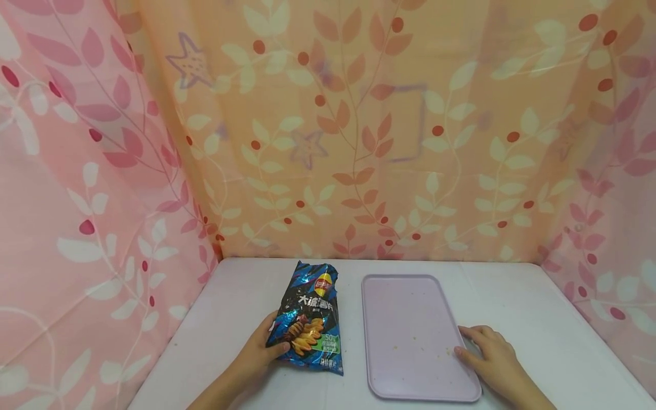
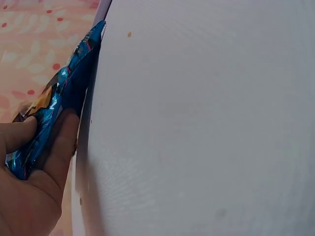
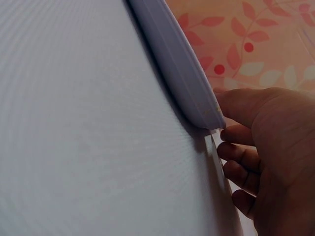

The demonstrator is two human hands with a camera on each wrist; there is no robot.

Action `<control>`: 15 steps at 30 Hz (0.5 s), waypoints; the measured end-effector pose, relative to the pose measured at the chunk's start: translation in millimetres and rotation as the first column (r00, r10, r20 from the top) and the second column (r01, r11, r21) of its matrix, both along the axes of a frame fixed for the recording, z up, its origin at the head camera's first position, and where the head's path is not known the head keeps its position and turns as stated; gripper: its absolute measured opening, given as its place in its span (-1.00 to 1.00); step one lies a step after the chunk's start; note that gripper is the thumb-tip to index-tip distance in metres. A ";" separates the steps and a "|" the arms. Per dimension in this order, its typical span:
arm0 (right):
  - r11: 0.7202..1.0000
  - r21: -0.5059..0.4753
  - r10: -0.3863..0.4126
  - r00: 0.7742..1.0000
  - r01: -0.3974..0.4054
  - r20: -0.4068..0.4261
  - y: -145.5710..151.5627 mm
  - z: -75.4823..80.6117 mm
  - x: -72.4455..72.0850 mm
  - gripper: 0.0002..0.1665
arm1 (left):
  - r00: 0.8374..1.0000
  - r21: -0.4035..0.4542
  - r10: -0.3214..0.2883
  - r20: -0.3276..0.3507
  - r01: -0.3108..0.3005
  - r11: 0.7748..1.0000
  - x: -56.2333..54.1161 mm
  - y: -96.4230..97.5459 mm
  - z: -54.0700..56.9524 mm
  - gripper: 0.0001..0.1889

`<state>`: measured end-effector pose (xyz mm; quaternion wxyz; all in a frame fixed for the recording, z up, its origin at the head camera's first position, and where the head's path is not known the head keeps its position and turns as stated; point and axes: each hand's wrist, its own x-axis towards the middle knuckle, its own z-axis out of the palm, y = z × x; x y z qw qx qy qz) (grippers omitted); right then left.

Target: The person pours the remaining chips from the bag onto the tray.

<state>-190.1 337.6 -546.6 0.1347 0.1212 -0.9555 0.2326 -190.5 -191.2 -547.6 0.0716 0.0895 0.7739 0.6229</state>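
Note:
My left hand holds a blue and black bag of potato chips by its lower left side, the thumb on the printed front and the fingers behind it. In the left wrist view the bag is tilted up off the table. To its right, a pale purple tray lies flat, with a few yellowish crumbs on it. My right hand pinches the tray's right rim, thumb over the top. In the right wrist view the other fingers are curled beside the tray's edge.
A white table carries both things, with small crumbs scattered on it. Floral curtains enclose the table: an orange one at the back, a pink one at the left and another at the right.

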 end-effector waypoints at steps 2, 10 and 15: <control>1.000 -0.001 0.002 1.000 -0.002 -0.006 -0.3 0.7 -0.3 -0.34 | 1.000 0.013 -0.002 -0.002 0.002 1.000 0.4 0.6 1.0 -0.18; 1.000 -0.003 0.005 1.000 -0.005 0.007 -0.4 2.3 -0.2 -0.35 | 1.000 0.072 -0.027 -0.003 0.027 0.997 2.1 2.7 5.3 -0.20; 1.000 -0.005 0.003 1.000 -0.003 0.004 0.1 0.4 0.1 -0.35 | 1.000 0.082 -0.027 0.014 0.026 0.996 3.2 4.5 10.2 -0.21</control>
